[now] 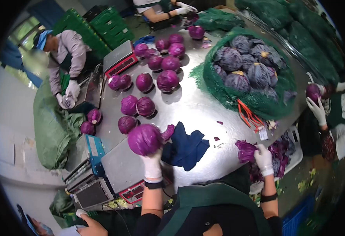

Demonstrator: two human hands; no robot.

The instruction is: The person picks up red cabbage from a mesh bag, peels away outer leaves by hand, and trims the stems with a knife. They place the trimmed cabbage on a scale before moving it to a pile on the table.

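My left hand, in a white glove, grips a red cabbage from below. One loose leaf sticks out from its right side. My gloved right hand is closed on a purple cabbage leaf, above a white basket of dark outer leaves. A dark blue cloth lies crumpled on the steel table, right of the held cabbage. Beneath my left forearm stands a red-edged weighing scale.
Trimmed cabbages stand across the table. A green net sack of untrimmed cabbages sits at the right, with orange ties. Several co-workers surround the table; one at the right holds a cabbage. Green crates are stacked behind.
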